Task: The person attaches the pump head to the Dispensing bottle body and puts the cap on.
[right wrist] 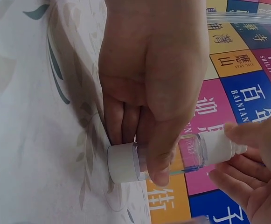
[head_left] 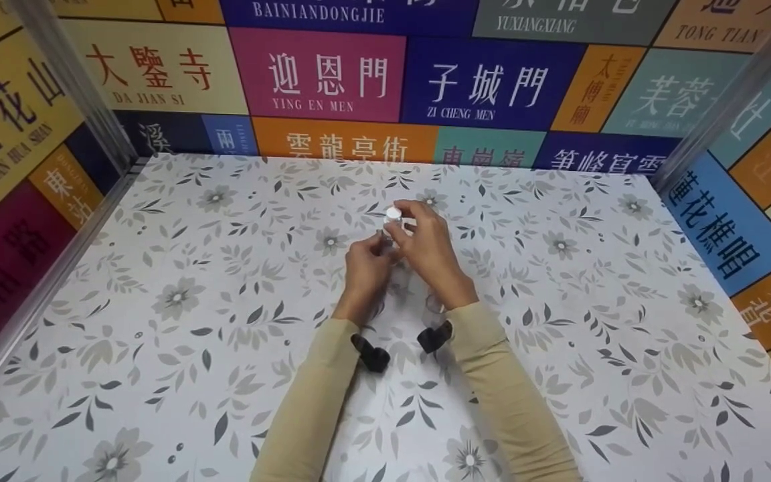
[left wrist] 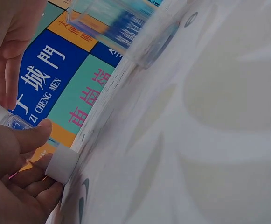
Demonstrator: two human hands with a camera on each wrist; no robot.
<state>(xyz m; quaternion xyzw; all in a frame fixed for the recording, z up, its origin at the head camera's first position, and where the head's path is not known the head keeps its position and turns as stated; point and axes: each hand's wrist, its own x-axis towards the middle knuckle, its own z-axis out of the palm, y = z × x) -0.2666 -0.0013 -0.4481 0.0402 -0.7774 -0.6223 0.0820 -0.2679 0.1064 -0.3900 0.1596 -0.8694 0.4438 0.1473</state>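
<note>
A small clear bottle point(right wrist: 189, 151) with a white end piece point(right wrist: 123, 162) and a white collar point(right wrist: 218, 146) with a nozzle hangs between both hands. My right hand point(head_left: 427, 242) grips its clear body near the white end, thumb on one side. In the right wrist view my left hand point(right wrist: 249, 163) has its thumb and fingers around the collar. The head view has my left hand point(head_left: 368, 271) just below the white end. A white cylinder point(left wrist: 61, 163) shows at my left fingers in the left wrist view; whether it is the collar I cannot tell.
A clear container point(left wrist: 121, 28) sits on the patterned tabletop point(head_left: 178, 375), close to the wrists. Black wrist mounts point(head_left: 373, 358) sit on both sleeves. Panels with large lettering point(head_left: 332, 73) stand behind the table and on both sides.
</note>
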